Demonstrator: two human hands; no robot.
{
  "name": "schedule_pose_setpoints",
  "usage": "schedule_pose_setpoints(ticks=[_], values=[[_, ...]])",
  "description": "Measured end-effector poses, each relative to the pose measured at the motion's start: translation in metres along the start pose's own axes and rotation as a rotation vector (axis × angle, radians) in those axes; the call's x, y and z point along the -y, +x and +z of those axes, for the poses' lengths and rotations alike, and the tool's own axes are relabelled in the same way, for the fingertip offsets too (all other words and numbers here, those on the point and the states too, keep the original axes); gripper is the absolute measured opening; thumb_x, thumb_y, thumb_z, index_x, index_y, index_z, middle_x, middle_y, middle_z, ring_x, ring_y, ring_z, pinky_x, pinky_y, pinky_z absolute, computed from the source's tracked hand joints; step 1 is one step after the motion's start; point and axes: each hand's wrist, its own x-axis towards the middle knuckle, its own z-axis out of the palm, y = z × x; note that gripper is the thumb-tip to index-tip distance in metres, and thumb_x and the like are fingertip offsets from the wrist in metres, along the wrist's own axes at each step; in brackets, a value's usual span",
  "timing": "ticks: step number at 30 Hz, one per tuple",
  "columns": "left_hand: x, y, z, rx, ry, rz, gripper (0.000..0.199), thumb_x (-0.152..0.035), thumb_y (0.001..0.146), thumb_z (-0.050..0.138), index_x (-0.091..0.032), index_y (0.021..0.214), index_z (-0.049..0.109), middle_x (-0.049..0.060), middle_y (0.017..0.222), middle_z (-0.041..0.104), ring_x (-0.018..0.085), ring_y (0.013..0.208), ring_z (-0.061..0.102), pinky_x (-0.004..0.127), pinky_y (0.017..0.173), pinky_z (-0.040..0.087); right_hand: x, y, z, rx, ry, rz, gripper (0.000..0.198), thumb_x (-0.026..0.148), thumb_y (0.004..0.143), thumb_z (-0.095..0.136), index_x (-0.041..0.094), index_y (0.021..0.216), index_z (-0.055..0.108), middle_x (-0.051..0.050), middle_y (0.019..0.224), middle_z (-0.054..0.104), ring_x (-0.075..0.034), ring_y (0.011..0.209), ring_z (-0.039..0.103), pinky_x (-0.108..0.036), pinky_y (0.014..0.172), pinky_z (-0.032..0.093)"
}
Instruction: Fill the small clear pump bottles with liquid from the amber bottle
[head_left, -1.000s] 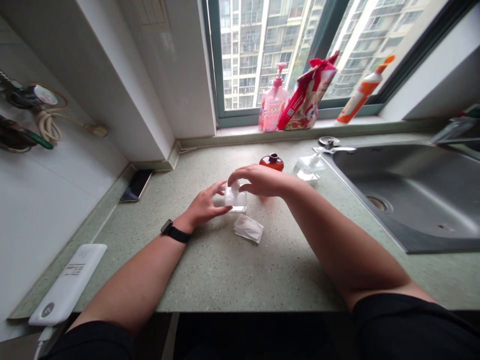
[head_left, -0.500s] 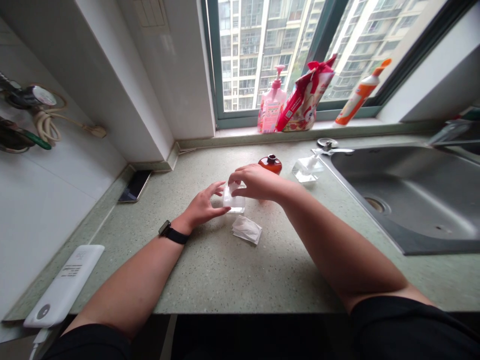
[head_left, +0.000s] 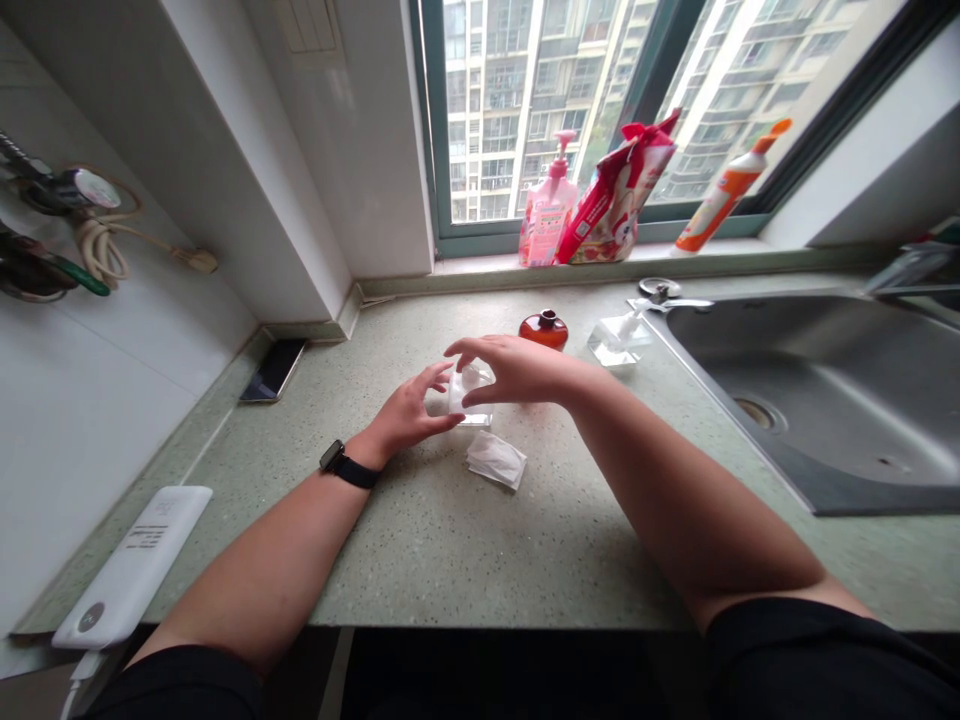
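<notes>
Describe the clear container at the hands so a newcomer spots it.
On the speckled green counter, look left of the steel sink. Between the left hand and the right hand, just beyond a folded white tissue, sits a clear container. Unlike the other clear container beside the sink, this one has fingers around it.

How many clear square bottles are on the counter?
2. One clear bottle is between the left hand and right hand; another bottle stands beside the sink. The right arm could hide more.

Clear container (head_left: 474, 413) partly behind right fingers (head_left: 482, 393); sink (head_left: 825, 370) cut at right edge
</notes>
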Motion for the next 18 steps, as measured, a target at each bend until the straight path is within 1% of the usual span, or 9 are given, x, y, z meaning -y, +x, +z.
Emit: schedule_pose_setpoints(ticks=[2, 4, 6, 8, 9, 11, 13, 16, 18], values=[[0.0, 0.0, 0.0, -0.002, 0.004, -0.006, 0.088, -0.058, 0.088, 0.084, -0.026, 0.161, 0.046, 0.013, 0.138, 0.073, 0.031, 0.122, 0.073, 0.05, 0.108, 0.058, 0.002, -0.001, -0.005, 0.034, -0.02, 0.038, 0.066, 0.048, 0.087, 0.086, 0.024, 0.146, 0.066, -0.011, 0.123, 0.081, -0.029, 0.113, 0.075, -0.038, 0.092, 0.055], [0.0, 0.0, 0.0, -0.002, 0.011, -0.013, 0.088, -0.057, 0.088, 0.085, -0.025, 0.16, 0.046, 0.013, 0.136, 0.073, 0.031, 0.121, 0.073, 0.051, 0.11, 0.057, 0.006, -0.003, -0.011, 0.059, -0.053, 0.101, 0.065, 0.053, 0.089, 0.083, 0.023, 0.145, 0.067, -0.01, 0.116, 0.083, -0.028, 0.106, 0.077, -0.036, 0.089, 0.055], [0.0, 0.0, 0.0, 0.003, 0.015, -0.022, 0.087, -0.056, 0.088, 0.085, -0.025, 0.16, 0.047, 0.013, 0.137, 0.073, 0.031, 0.121, 0.073, 0.05, 0.11, 0.057, 0.011, -0.005, -0.018, 0.07, -0.085, 0.184, 0.064, 0.058, 0.094, 0.078, 0.023, 0.146, 0.068, -0.01, 0.111, 0.084, -0.028, 0.103, 0.078, -0.035, 0.088, 0.054], [0.0, -0.001, 0.0, 0.002, 0.015, -0.028, 0.088, -0.056, 0.087, 0.085, -0.025, 0.16, 0.046, 0.013, 0.137, 0.073, 0.031, 0.121, 0.073, 0.049, 0.109, 0.057, 0.015, -0.006, -0.024, 0.04, -0.114, 0.236, 0.057, 0.061, 0.102, 0.066, 0.022, 0.144, 0.07, -0.012, 0.113, 0.084, -0.029, 0.107, 0.077, -0.036, 0.09, 0.054], [0.0, -0.001, 0.0, 0.0, 0.014, -0.029, 0.088, -0.056, 0.087, 0.085, -0.025, 0.16, 0.047, 0.012, 0.137, 0.073, 0.031, 0.121, 0.073, 0.049, 0.109, 0.057, 0.016, -0.007, -0.025, 0.006, -0.12, 0.237, 0.054, 0.06, 0.106, 0.059, 0.022, 0.141, 0.071, -0.013, 0.117, 0.083, -0.03, 0.111, 0.076, -0.037, 0.093, 0.053], [0.001, -0.001, 0.001, -0.008, 0.014, -0.028, 0.088, -0.057, 0.087, 0.085, -0.024, 0.159, 0.047, 0.013, 0.136, 0.073, 0.031, 0.12, 0.073, 0.049, 0.109, 0.057, 0.018, -0.007, -0.024, -0.068, -0.104, 0.192, 0.049, 0.056, 0.112, 0.047, 0.022, 0.138, 0.072, -0.014, 0.127, 0.08, -0.03, 0.12, 0.073, -0.038, 0.099, 0.052], [0.0, 0.0, 0.001, -0.01, 0.014, -0.029, 0.089, -0.06, 0.087, 0.084, -0.024, 0.159, 0.048, 0.013, 0.135, 0.073, 0.031, 0.119, 0.074, 0.049, 0.109, 0.058, 0.018, -0.006, -0.02, -0.088, -0.054, 0.123, 0.048, 0.051, 0.114, 0.042, 0.022, 0.139, 0.07, -0.013, 0.134, 0.078, -0.029, 0.124, 0.071, -0.039, 0.103, 0.05], [0.0, 0.0, 0.001, -0.003, 0.009, -0.035, 0.09, -0.063, 0.087, 0.083, -0.025, 0.16, 0.047, 0.012, 0.136, 0.073, 0.031, 0.119, 0.074, 0.049, 0.106, 0.059, 0.018, -0.004, -0.014, -0.035, 0.017, 0.067, 0.048, 0.051, 0.115, 0.038, 0.023, 0.138, 0.07, -0.011, 0.129, 0.079, -0.027, 0.118, 0.072, -0.036, 0.099, 0.051], [0.0, 0.0, 0.001, 0.0, 0.004, -0.033, 0.09, -0.063, 0.087, 0.083, -0.026, 0.16, 0.047, 0.012, 0.136, 0.073, 0.031, 0.119, 0.074, 0.049, 0.106, 0.059, 0.018, -0.003, -0.012, -0.013, 0.034, 0.077, 0.049, 0.053, 0.114, 0.038, 0.023, 0.133, 0.072, -0.01, 0.122, 0.081, -0.027, 0.111, 0.073, -0.035, 0.094, 0.05]])
